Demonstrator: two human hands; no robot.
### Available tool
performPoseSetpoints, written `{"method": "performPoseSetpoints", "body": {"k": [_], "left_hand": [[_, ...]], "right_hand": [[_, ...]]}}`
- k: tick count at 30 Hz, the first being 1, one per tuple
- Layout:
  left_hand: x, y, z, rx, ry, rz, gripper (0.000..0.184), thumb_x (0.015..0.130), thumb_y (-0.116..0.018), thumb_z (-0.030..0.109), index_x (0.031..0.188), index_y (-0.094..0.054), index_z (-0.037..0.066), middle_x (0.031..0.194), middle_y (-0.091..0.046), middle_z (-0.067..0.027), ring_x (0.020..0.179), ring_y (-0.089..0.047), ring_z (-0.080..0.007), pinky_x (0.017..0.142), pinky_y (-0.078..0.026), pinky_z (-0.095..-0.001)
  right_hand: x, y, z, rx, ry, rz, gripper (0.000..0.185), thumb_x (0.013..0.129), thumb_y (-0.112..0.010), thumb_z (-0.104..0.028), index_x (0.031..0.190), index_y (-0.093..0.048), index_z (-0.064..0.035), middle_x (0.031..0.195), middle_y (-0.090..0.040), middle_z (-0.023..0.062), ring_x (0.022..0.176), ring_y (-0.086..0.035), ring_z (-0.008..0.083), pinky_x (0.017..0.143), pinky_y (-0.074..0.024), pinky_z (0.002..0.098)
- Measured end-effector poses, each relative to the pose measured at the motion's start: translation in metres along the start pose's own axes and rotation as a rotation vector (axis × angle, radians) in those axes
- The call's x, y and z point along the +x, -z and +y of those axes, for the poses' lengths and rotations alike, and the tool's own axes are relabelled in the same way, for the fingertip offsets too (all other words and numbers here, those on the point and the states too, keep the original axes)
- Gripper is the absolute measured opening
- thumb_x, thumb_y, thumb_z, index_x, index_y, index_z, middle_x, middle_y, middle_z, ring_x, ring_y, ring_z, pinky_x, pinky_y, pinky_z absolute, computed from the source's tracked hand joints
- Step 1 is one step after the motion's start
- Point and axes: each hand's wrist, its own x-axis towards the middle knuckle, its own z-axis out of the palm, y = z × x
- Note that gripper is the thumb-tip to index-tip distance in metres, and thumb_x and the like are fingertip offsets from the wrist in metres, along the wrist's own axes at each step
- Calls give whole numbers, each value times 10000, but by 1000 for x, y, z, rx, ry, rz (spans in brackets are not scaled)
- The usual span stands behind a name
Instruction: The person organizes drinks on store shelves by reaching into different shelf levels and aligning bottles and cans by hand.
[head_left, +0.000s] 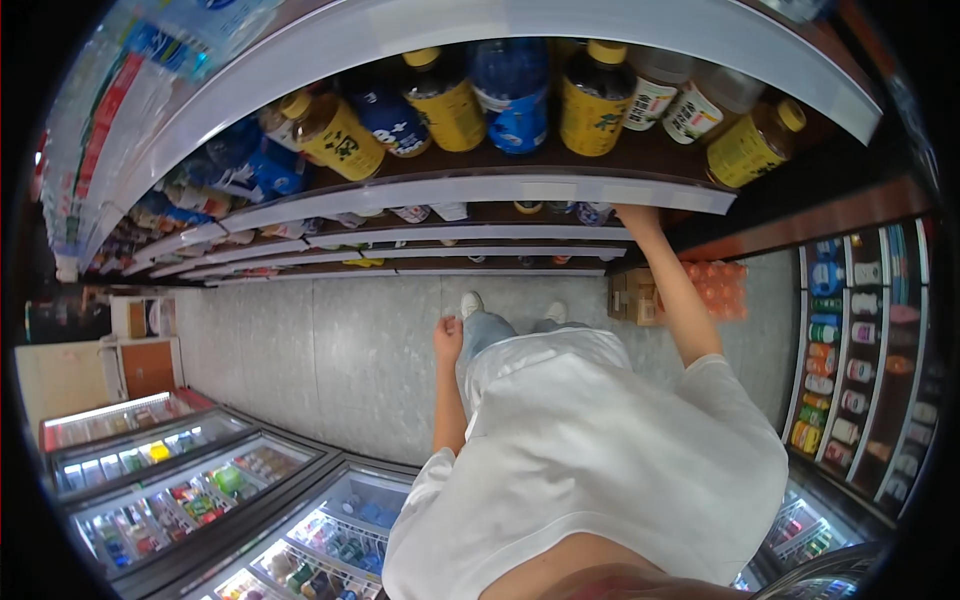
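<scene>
Bottle (593, 213) sits on lower shelf (480, 233) beside right hand (637, 215), fingers hidden behind shelf edge (660, 194), grip cannot be told; left hand (448, 335) hangs loosely curled, seemingly empty; bottle likely smooth, weighty if full, best held round its middle

Brown shelf (655, 165), yellow-labelled bottles (598, 105), blue bottles (512, 100), lower shelf (480, 234), partly hidden containers (593, 213)

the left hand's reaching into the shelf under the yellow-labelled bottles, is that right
Wrong hand: the head view shows the right hand reaching into the shelf under the yellow-labelled bottles; the left hand is outside it.
</scene>
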Motion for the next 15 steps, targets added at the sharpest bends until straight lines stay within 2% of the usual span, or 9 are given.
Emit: {"method": "performPoseSetpoints", "body": {"k": [1,2,3,4,5,6,10,14,15], "left_hand": [[-8,3,-35,43,34,-15,281,808,-603,198,963,-570,-35,829,-622,-129,683,-621,-160,604,-492,-270],[-24,8,-47,78,140,-12,272,787,-598,201,917,-587,-38,769,-628,-141,688,-625,-205,618,-491,-308],[-44,13,-59,113,246,-13,267,766,-594,205,871,-605,-41,709,-634,-153,692,-630,-250,633,-489,-345],[-58,-3,-161,117,258,-6,267,766,-594,205,871,-605,-41,709,-634,-153,692,-630,-250,633,-489,-345],[-93,5,-188,440,57,-301,280,752,-594,235,827,-613,-34,747,-638,-171,697,-626,-283,651,-491,-365],[-93,7,-158,754,-162,-595,297,739,-594,266,784,-621,-27,786,-642,-189,701,-622,-315,668,-492,-384],[-150,33,-156,753,-65,-542,292,739,-593,265,790,-621,-21,796,-643,-185,698,-620,-320,660,-493,-384],[-148,23,-207,745,90,-507,285,740,-591,265,798,-621,-12,810,-643,-180,694,-618,-327,650,-494,-384],[-117,12,-210,741,126,-497,284,740,-591,265,800,-621,-10,813,-643,-178,693,-617,-329,647,-495,-384]], "right_hand": [[2,1,0,19,53,106,197,761,-570,-144,900,-606,-9,879,-606,171,841,-563,347,743,-440,404],[4,2,-1,39,103,213,192,767,-555,-135,903,-604,-10,881,-604,168,842,-559,345,754,-435,406],[6,3,-1,6,111,193,200,771,-550,-127,924,-598,-9,910,-598,169,871,-547,346,787,-421,405],[5,3,-2,16,114,183,200,771,-550,-127,924,-598,-9,910,-598,169,871,-547,346,787,-421,405],[4,3,-2,21,98,149,203,772,-548,-126,930,-597,-8,922,-597,170,876,-546,350,791,-419,409],[6,4,-1,22,83,124,206,774,-546,-124,937,-595,-7,935,-597,172,881,-544,355,795,-418,413],[7,13,-10,74,183,256,201,770,-542,-107,932,-595,-1,940,-596,178,899,-540,362,806,-413,417],[-3,12,-19,14,35,143,243,772,-535,-95,984,-572,16,991,-579,200,951,-525,369,835,-402,419],[-4,14,-22,43,-22,119,265,774,-533,-98,1009,-562,20,1013,-571,208,973,-516,372,848,-396,417]]}}
